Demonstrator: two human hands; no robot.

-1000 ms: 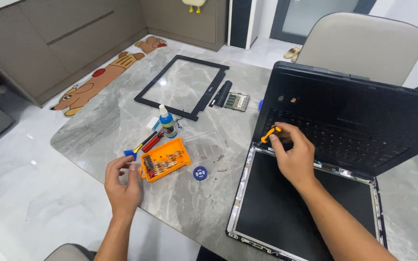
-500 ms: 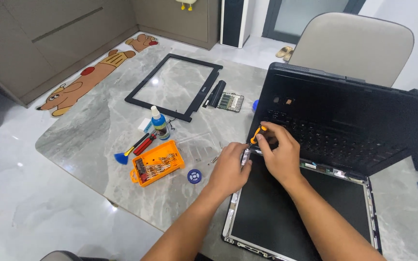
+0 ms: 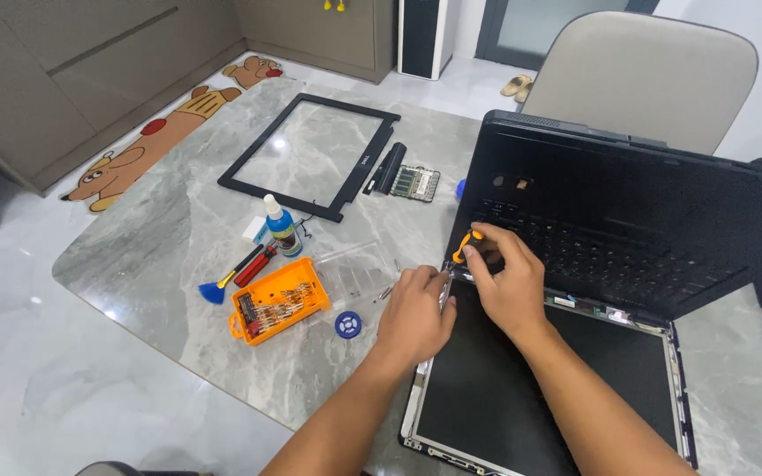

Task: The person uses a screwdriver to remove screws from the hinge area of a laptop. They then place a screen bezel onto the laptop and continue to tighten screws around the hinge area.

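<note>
Bench: grey marble-look top w/ rounded corner, carries everything. Beige chair at far side, beyond the grip.

Laptop: black, opened up, keyboard half tilted up just beyond the grip; its flat dark screen panel lies on bench right under and nearer than both hands, metal frame edge showing.

Screen bezel: black empty frame, flat on bench, well left of and beyond the grip. Beside it a black bar-shaped part and small green circuit board.

Orange bit case: open, bits in rows, left of the grip, apart from it. Blue round spool just left of left hand, not touching. Clear plastic tray btwn case and hands. Small bottle w/ white cap, upright, further left. Red-handled tool and blue brush lie next to bottle.

Right hand: grip closed round an orange-handled screwdriver, tip down at the hinge corner where keyboard half meets screen panel. Thumb and forefinger pinch the handle.

Left hand: palm down, fingers curled narrow, touching the panel's left edge right beside the screwdriver tip. Whether it pinches anything small – can't tell, fingertips hidden.

Hands nearly touching each other at that corner.
</note>
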